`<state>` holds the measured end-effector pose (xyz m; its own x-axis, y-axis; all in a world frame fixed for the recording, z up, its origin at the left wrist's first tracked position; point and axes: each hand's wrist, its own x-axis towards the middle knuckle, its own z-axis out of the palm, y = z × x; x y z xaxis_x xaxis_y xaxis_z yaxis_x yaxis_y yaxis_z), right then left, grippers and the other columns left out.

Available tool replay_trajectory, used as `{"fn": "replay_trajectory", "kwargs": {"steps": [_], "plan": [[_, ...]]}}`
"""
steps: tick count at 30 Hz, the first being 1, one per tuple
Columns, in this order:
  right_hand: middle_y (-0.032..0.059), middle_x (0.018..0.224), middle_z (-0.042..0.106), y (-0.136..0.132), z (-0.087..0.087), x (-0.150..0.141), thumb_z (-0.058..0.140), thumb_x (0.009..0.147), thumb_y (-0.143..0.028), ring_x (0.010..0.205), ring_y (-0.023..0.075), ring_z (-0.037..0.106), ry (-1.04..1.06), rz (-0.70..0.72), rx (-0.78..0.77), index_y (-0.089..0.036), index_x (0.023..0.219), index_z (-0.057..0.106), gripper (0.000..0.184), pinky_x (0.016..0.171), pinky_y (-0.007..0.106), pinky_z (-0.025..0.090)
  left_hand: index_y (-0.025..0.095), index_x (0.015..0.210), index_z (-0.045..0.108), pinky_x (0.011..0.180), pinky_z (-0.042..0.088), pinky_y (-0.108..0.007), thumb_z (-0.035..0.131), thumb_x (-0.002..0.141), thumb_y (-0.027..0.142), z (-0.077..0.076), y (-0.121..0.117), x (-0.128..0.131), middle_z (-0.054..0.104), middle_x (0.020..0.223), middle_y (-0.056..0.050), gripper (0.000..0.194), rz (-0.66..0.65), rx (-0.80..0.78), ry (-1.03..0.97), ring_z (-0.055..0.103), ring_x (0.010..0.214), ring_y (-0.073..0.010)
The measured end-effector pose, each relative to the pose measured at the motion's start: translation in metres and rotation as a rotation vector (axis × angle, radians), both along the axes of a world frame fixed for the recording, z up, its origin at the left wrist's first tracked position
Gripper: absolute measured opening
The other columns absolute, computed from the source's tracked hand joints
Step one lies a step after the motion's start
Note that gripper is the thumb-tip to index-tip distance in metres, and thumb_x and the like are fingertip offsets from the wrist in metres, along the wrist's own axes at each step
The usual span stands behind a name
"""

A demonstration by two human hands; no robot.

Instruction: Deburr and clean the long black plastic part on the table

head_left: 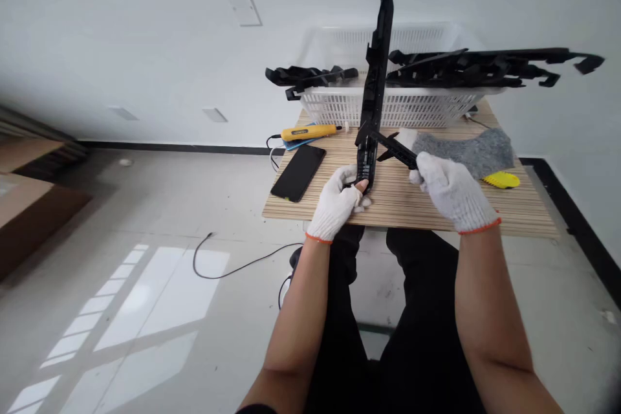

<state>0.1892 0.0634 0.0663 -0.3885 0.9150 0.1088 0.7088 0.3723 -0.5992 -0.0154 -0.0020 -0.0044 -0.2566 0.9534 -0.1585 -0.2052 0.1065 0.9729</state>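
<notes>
Crossing the basket (pixel 422 110) (partly hidden): black strip (pixel 375 81)

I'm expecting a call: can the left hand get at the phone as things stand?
Probably not without letting go: the left hand holds the long black part, though the phone lies nearby, uncovered.

Gap btwn phone (pixel 298 173) & strip (pixel 372 94), bskt (pixel 420 108) behind

Our left hand (pixel 336 203) hides part of the strip (pixel 376 81), our right hand (pixel 452 189) one end of the caliper (pixel 398 150), and we cannot read the tiny lettering on the yellow tool (pixel 310 133).
</notes>
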Motion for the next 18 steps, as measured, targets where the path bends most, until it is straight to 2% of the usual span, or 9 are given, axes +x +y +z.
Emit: {"fn": "replay_trajectory", "kwargs": {"steps": [2,4,6,8,12,16,18], "plan": [[0.0048,0.088,0.076,0.009,0.016,-0.006,0.033,0.102,-0.045,0.073,0.0222,0.064,-0.189,0.008,0.011,-0.025,0.086,0.072,0.047,0.067,0.034,0.042,0.019,0.116,0.059,0.044,0.046,-0.015,0.072,0.085,0.029,0.000,0.000,0.000,0.068,0.107,-0.004,0.035,-0.001,0.009,0.001,0.068,0.057,-0.0061],[0.0056,0.087,0.075,0.018,0.032,-0.011,0.037,0.099,-0.052,0.074,0.0245,0.063,-0.327,-0.008,0.011,-0.027,0.082,0.074,0.048,0.066,0.035,0.039,0.019,0.121,0.057,0.045,0.047,-0.016,0.070,0.086,0.027,-0.001,0.001,0.000,0.067,0.105,-0.004,0.038,0.009,0.013,0.002,0.068,0.057,-0.0064],[0.0071,0.085,0.075,0.024,0.043,-0.014,0.042,0.096,-0.061,0.073,0.0263,0.062,-0.402,-0.027,-0.007,-0.027,0.078,0.075,0.050,0.064,0.036,0.038,0.021,0.132,0.052,0.046,0.048,-0.017,0.069,0.087,0.025,-0.001,0.001,0.000,0.066,0.104,-0.004,0.048,0.025,0.006,0.003,0.067,0.057,-0.0072],[0.0074,0.082,0.074,0.029,0.047,-0.014,0.045,0.094,-0.064,0.070,0.0262,0.062,-0.414,-0.025,-0.032,-0.028,0.076,0.075,0.050,0.063,0.037,0.038,0.024,0.144,0.045,0.048,0.050,-0.019,0.069,0.087,0.024,-0.002,0.000,0.000,0.065,0.103,-0.003,0.061,0.031,0.001,0.002,0.068,0.058,-0.0078],[0.0062,0.074,0.072,0.033,0.035,-0.008,0.039,0.099,-0.057,0.067,0.0240,0.062,-0.376,0.004,-0.006,-0.028,0.078,0.074,0.050,0.062,0.035,0.039,0.030,0.155,0.035,0.053,0.052,-0.020,0.070,0.088,0.027,-0.001,-0.002,0.000,0.064,0.106,-0.004,0.076,0.017,0.025,-0.004,0.067,0.060,-0.0075],[0.0091,0.082,0.074,0.041,0.013,-0.006,0.043,0.095,-0.035,0.074,0.0253,0.064,-0.471,0.163,0.232,-0.021,0.097,0.074,0.035,0.061,0.033,0.036,0.032,0.158,0.034,0.052,0.051,-0.019,0.070,0.087,0.028,0.000,-0.004,0.001,0.065,0.105,-0.004,0.080,0.021,0.031,0.010,0.067,0.061,-0.0075],[0.0111,0.089,0.075,0.046,0.004,-0.006,0.046,0.093,-0.033,0.077,0.0259,0.064,-0.467,0.166,0.296,-0.020,0.099,0.074,0.031,0.063,0.034,0.036,0.032,0.158,0.035,0.050,0.050,-0.019,0.070,0.087,0.028,0.001,-0.004,0.001,0.064,0.102,-0.003,0.079,0.022,0.027,0.011,0.067,0.060,-0.0081]]}}
